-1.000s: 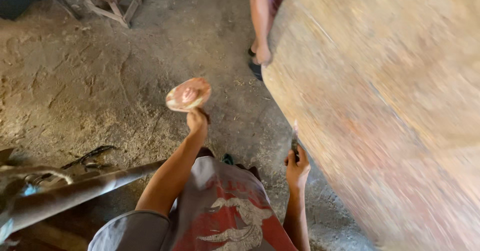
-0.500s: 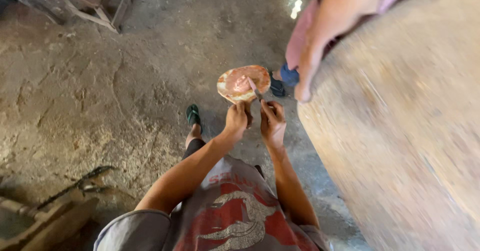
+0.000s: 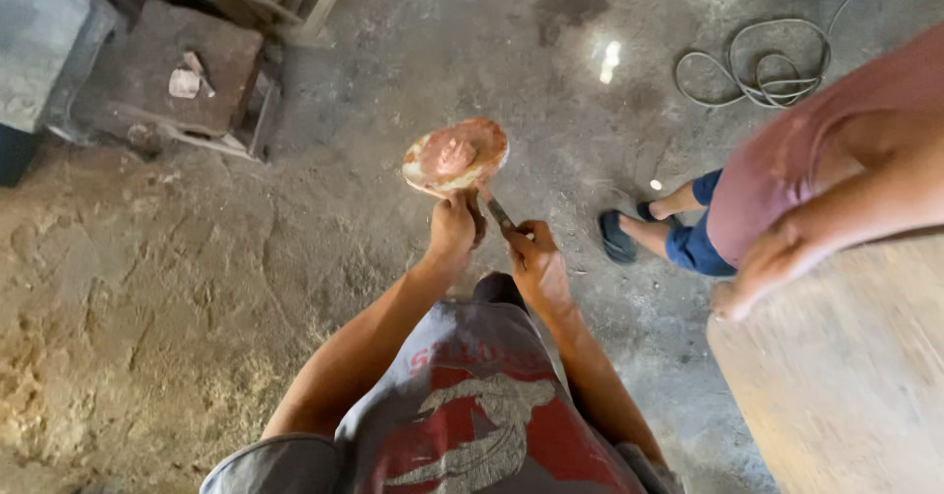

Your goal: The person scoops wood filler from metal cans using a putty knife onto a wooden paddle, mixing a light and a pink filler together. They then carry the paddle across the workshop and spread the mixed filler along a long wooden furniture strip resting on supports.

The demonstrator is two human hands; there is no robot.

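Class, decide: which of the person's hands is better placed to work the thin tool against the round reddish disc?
Right. The right hand grips the thin tool, its tip at the round reddish disc; the left hand holds that disc's edge.

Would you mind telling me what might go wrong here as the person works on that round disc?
The thin tool in the right hand points toward the left hand gripping the disc; a slip might nick those fingers. The disc is held in mid-air over the concrete floor, so it could drop. A nearby person stands close.
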